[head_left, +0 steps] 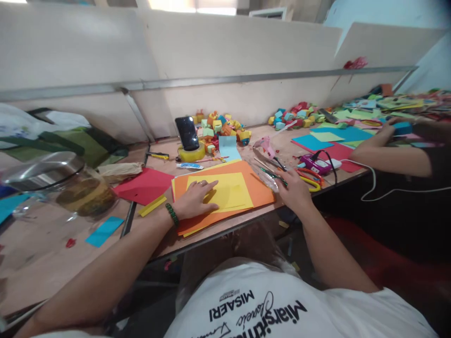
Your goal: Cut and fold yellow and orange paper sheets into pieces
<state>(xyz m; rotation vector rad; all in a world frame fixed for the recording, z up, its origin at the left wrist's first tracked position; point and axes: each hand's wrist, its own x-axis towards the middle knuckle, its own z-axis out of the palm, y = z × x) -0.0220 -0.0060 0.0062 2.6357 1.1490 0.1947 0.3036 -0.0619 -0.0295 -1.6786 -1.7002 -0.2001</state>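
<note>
Only one grip readable

Head view: left hand lies open, fingers flat on the yellow sheet atop orange paper on the surface. Right hand by the scissors; grip too blurred to tell.

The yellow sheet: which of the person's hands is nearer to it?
Left. The left hand lies flat on the yellow sheet; the right hand is to its right, past the orange paper.

Wooden table strewn with craft paper
Orange sheets lie at its near edge, with a red sheet beside them; farther back are a tape roll, paper cubes and scissors.
</note>
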